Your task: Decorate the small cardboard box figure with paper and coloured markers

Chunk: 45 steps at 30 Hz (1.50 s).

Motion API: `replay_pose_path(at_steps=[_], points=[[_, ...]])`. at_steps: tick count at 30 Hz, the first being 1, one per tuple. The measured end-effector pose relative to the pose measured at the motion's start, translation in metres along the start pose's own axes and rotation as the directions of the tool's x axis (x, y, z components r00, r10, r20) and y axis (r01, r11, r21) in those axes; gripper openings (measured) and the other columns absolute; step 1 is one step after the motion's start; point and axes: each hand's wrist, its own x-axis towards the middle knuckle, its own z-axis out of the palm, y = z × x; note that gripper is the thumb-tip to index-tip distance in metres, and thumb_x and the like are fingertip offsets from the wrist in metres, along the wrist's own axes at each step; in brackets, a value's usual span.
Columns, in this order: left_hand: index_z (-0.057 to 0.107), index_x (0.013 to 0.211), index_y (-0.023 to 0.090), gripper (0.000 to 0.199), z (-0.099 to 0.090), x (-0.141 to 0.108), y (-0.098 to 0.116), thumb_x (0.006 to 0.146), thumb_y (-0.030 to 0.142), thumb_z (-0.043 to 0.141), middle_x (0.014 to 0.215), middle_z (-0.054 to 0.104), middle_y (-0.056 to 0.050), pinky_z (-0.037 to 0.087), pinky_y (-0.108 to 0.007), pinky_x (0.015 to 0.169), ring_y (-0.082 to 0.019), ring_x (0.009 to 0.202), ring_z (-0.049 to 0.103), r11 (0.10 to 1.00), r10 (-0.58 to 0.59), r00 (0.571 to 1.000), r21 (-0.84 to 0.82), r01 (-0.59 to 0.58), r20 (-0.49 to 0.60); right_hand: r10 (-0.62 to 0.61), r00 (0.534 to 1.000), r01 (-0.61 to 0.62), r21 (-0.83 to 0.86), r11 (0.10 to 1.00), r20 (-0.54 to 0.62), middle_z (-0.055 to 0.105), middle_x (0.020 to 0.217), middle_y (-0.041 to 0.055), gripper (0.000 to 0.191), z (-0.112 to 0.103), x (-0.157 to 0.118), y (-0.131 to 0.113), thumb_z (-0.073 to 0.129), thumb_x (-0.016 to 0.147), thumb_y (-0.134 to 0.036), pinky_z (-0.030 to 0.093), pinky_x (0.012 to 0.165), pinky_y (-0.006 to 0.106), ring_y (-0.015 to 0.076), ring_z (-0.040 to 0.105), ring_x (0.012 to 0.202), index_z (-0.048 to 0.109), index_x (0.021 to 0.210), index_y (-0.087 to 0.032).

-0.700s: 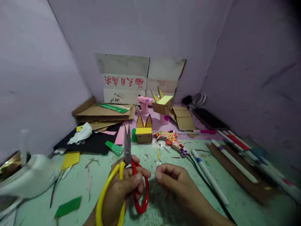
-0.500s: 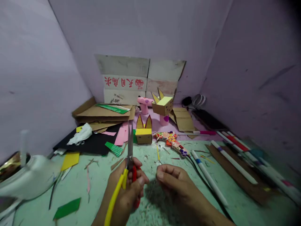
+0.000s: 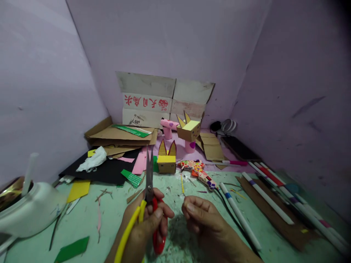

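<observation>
a gap parts left hand (image 3: 145,223) from right hand (image 3: 203,216), eared box (image 3: 166,165) beyond.

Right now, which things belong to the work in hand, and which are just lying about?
Likely in the work: scissors, in left hand; perhaps glue gun, eared box.
Seemingly lying about: white wad; green scrap; yellow scrap; markers.

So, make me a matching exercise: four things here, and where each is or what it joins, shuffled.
1. Scissors with yellow and red handles
2. Crumpled white tissue
3. Flower-patterned gun-shaped tool
4. White marker with purple band

A. On a brown cardboard strip
B. In the left hand
C. Joined to a black cord
D. On a black sheet

Pairs: 1-B, 2-D, 3-C, 4-A
</observation>
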Motion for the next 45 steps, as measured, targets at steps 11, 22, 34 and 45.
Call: replay_pose_path(at_steps=[11,22,34,45], points=[[0.052,0.099,0.017,0.027,0.007,0.000,0.016,0.076,0.013,0.066,0.068,0.066,-0.004,0.041,-0.018,0.042,-0.011,0.048,0.052,0.932,-0.180,0.983,-0.322,0.164,-0.022,0.002,0.994,-0.005,-0.027,1.000,-0.111,0.048,0.052,-0.0045,0.035,0.006,-0.005,-0.001,0.089,0.056,-0.040,0.019,0.049,0.021,0.0046,0.032,0.047,0.066,0.059,-0.013],[0.054,0.099,0.017,0.034,0.006,-0.002,0.015,0.074,0.024,0.077,0.072,0.070,-0.004,0.042,-0.018,0.043,-0.009,0.048,0.053,0.955,-0.127,0.991,-0.265,0.132,0.036,0.018,0.984,-0.014,0.028,1.000,-0.175,0.062,0.054,-0.0008,0.035,-0.002,0.000,0.006,0.092,0.051,-0.038,0.027,0.048,0.018,0.0044,0.042,0.045,0.079,0.074,-0.014],[0.068,0.097,0.013,0.021,-0.017,0.008,0.010,0.082,0.026,0.066,0.065,0.064,-0.005,0.033,-0.013,0.035,-0.003,0.038,0.034,0.688,-0.085,0.888,-0.618,0.380,0.452,0.036,0.985,-0.031,0.034,0.999,-0.169,0.064,0.060,0.0005,0.030,-0.003,-0.003,0.004,0.090,0.057,-0.034,0.033,0.048,0.021,0.0071,0.044,0.048,0.078,0.076,-0.015],[0.066,0.095,0.016,0.023,-0.015,0.004,0.012,0.080,0.033,0.062,0.055,0.054,0.002,0.024,-0.010,0.028,-0.001,0.031,0.020,0.686,0.039,0.859,-0.638,0.349,0.511,0.097,0.979,-0.089,0.052,0.995,-0.182,0.064,0.059,0.0012,0.030,-0.001,-0.004,0.004,0.091,0.054,-0.035,0.036,0.049,0.020,0.0081,0.049,0.050,0.079,0.075,-0.017]])
